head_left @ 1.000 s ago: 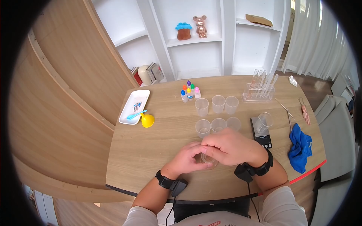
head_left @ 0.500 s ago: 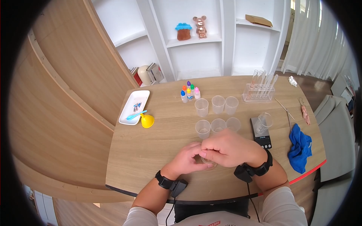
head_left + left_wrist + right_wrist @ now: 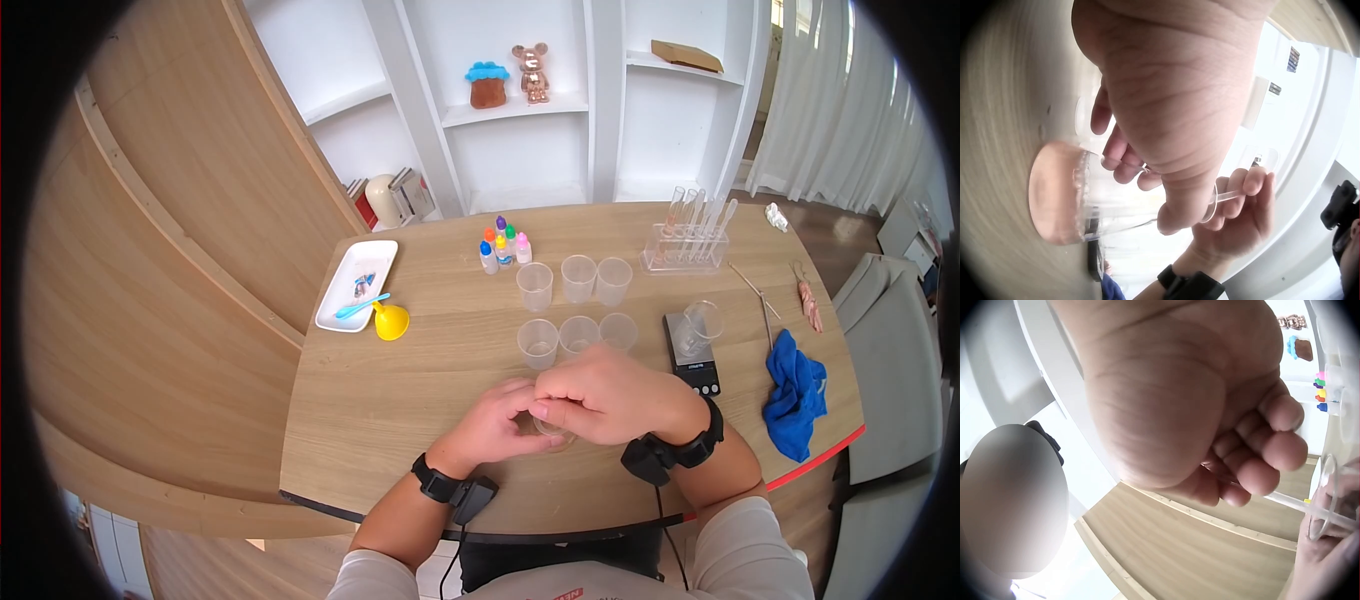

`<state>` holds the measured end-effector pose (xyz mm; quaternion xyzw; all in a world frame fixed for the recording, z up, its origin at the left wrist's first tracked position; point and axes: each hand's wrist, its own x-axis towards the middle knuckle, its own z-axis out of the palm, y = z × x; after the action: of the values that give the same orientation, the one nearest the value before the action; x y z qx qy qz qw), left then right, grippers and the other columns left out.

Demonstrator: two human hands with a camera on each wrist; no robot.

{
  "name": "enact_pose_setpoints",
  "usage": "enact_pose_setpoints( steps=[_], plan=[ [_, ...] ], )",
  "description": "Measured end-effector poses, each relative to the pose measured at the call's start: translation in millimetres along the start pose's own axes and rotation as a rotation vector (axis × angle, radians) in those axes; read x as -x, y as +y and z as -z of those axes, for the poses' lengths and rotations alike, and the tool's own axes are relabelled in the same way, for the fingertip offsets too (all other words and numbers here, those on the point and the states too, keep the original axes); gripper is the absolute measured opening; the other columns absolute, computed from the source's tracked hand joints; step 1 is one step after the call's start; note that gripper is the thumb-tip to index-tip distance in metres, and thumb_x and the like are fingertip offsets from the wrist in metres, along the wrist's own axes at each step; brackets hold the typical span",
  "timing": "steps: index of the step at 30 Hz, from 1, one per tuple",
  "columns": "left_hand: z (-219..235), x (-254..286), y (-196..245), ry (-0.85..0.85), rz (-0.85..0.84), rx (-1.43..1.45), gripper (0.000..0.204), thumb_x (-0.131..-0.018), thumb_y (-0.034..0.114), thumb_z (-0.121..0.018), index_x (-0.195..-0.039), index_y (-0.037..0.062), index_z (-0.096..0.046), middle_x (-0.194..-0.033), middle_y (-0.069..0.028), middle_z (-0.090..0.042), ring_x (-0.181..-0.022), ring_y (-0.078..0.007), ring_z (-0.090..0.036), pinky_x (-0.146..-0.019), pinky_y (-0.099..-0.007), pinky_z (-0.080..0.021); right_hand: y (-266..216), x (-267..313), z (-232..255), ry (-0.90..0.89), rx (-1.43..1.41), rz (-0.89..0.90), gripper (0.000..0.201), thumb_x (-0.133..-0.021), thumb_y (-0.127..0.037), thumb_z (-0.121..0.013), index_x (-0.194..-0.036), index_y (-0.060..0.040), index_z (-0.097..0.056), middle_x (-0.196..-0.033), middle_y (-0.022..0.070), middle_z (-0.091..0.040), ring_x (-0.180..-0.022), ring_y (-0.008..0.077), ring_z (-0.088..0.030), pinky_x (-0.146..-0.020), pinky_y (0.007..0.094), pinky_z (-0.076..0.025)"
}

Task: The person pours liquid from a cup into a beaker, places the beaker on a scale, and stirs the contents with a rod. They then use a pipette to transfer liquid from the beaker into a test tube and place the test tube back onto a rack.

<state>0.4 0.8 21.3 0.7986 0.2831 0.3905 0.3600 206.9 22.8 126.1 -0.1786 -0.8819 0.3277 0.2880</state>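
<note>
Near the front edge of the table, my left hand [image 3: 500, 415] holds a clear conical flask [image 3: 1057, 194] round its upper part. Pinkish-orange liquid with bubbles at its surface fills the bottom of the flask, which stands upright in the left wrist view. Just above its mouth, my right hand [image 3: 615, 390] pinches a thin clear stirring rod [image 3: 1288, 501] between thumb and curled fingers. The rod passes down through the flask's rim [image 3: 1324, 497]. From the head view, both hands hide most of the flask.
Several clear plastic cups [image 3: 537, 342] stand in two rows beyond the hands. A digital scale [image 3: 705, 375] bearing a glass beaker [image 3: 707, 318] is on the right, near a blue cloth [image 3: 795, 395] and test-tube rack [image 3: 685, 248]. Dropper bottles [image 3: 488, 258], a yellow funnel [image 3: 393, 322] and a white tray [image 3: 345, 270] lie left.
The right thumb has shifted slightly toward the body over the flask's mouth, and less of the flask shows. The left hand keeps its hold; other things have stayed put.
</note>
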Motion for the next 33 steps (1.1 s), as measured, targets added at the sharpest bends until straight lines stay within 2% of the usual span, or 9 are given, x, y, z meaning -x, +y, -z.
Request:
enact_pose_setpoints(
  steps=[8, 11, 13, 16, 21, 24, 26, 30, 33],
  plan=[
    [-0.3, 0.4, -0.1, -0.017, 0.029, -0.044, 0.037, -0.073, 0.02, -0.085, -0.104, 0.0098, -0.067, -0.094, -0.0076, -0.066, -0.09, -0.028, -0.062, -0.08, -0.0366, -0.049, -1.6, 0.7, 1.4, -0.002, -0.002, -0.048, 0.017, -0.094, -0.016, -0.062, -0.081, -0.0058, -0.064, -0.065, 0.0129, -0.059, -0.056, 0.0327, -0.056, -0.052, 0.039, -0.042],
    [-2.2, -0.2, 0.0, 0.043, 0.029, -0.011, 0.037, -0.073, 0.021, -0.086, -0.103, 0.0097, -0.067, -0.093, -0.0075, -0.066, -0.09, -0.0276, -0.062, -0.079, -0.0367, -0.049, 0.1, 0.5, -0.6, 0.029, 0.011, -0.038, 0.017, -0.094, -0.017, -0.062, -0.082, -0.006, -0.064, -0.065, 0.013, -0.059, -0.056, 0.0326, -0.057, -0.052, 0.0388, -0.042],
    [-0.6, 1.2, -2.8, -0.019, 0.034, -0.024, 0.04, -0.073, 0.021, -0.086, -0.106, 0.0099, -0.067, -0.095, -0.0076, -0.066, -0.09, -0.0276, -0.062, -0.08, -0.0367, -0.05, -1.4, 0.2, 1.8, 0.009, 0.012, -0.038, 0.017, -0.094, -0.017, -0.063, -0.082, -0.0059, -0.064, -0.065, 0.0131, -0.06, -0.057, 0.0325, -0.057, -0.052, 0.0385, -0.043],
    [-3.1, -1.8, 2.6, 0.041, 0.012, -0.009, 0.041, -0.073, 0.022, -0.086, -0.107, 0.0101, -0.066, -0.093, -0.0072, -0.066, -0.089, -0.0274, -0.062, -0.079, -0.0362, -0.049, -0.6, 0.9, -0.8, 0.023, 0.018, -0.054, 0.017, -0.094, -0.017, -0.063, -0.082, -0.0057, -0.064, -0.066, 0.0131, -0.06, -0.057, 0.0324, -0.058, -0.052, 0.0384, -0.043],
    [-1.4, 0.5, -1.7, 0.001, -0.003, -0.04, 0.048, -0.073, 0.021, -0.086, -0.114, 0.0095, -0.065, -0.098, -0.0082, -0.066, -0.091, -0.0282, -0.063, -0.079, -0.0361, -0.05, 2.9, 0.8, -0.7, 0.002, 0.013, -0.032, 0.016, -0.094, -0.017, -0.063, -0.082, -0.0052, -0.064, -0.065, 0.0131, -0.06, -0.056, 0.032, -0.057, -0.052, 0.0384, -0.042],
    [-1.1, 3.4, -7.7, 0.003, -0.015, -0.052, 0.05, -0.073, 0.021, -0.086, -0.116, 0.0089, -0.064, -0.098, -0.0087, -0.066, -0.091, -0.0285, -0.063, -0.08, -0.0363, -0.051, 2.9, 0.6, -2.0, 0.095, 0.025, -0.077, 0.016, -0.094, -0.016, -0.063, -0.083, -0.005, -0.064, -0.065, 0.0133, -0.059, -0.056, 0.0324, -0.056, -0.052, 0.0385, -0.042],
    [-0.6, 2.8, -7.4, -0.021, -0.011, -0.06, 0.051, -0.073, 0.021, -0.086, -0.117, 0.0085, -0.064, -0.099, -0.0091, -0.066, -0.091, -0.0286, -0.063, -0.08, -0.0364, -0.051, 3.9, 0.7, 1.4, -0.003, 0.015, -0.06, 0.017, -0.095, -0.017, -0.063, -0.083, -0.0046, -0.064, -0.064, 0.0132, -0.058, -0.054, 0.0313, -0.055, -0.051, 0.0379, -0.041],
    [-1.5, 1.5, -5.7, 0.016, -0.045, -0.039, 0.051, -0.073, 0.021, -0.086, -0.117, 0.0085, -0.064, -0.097, -0.0092, -0.066, -0.09, -0.0285, -0.063, -0.079, -0.0368, -0.051, 3.5, 0.4, -0.3, 0.072, 0.029, -0.106, 0.017, -0.095, -0.017, -0.063, -0.083, -0.0047, -0.064, -0.064, 0.0131, -0.058, -0.054, 0.0307, -0.055, -0.051, 0.0379, -0.041],
    [-1.4, 1.9, -6.9, 0.009, -0.037, -0.029, 0.051, -0.073, 0.021, -0.086, -0.117, 0.0083, -0.065, -0.097, -0.0093, -0.066, -0.091, -0.0285, -0.063, -0.079, -0.037, -0.051, 2.7, 0.2, 1.9, -0.018, 0.003, -0.069, 0.017, -0.095, -0.017, -0.063, -0.084, -0.0045, -0.065, -0.063, 0.0134, -0.058, -0.054, 0.0302, -0.055, -0.051, 0.0379, -0.041]
  ],
)
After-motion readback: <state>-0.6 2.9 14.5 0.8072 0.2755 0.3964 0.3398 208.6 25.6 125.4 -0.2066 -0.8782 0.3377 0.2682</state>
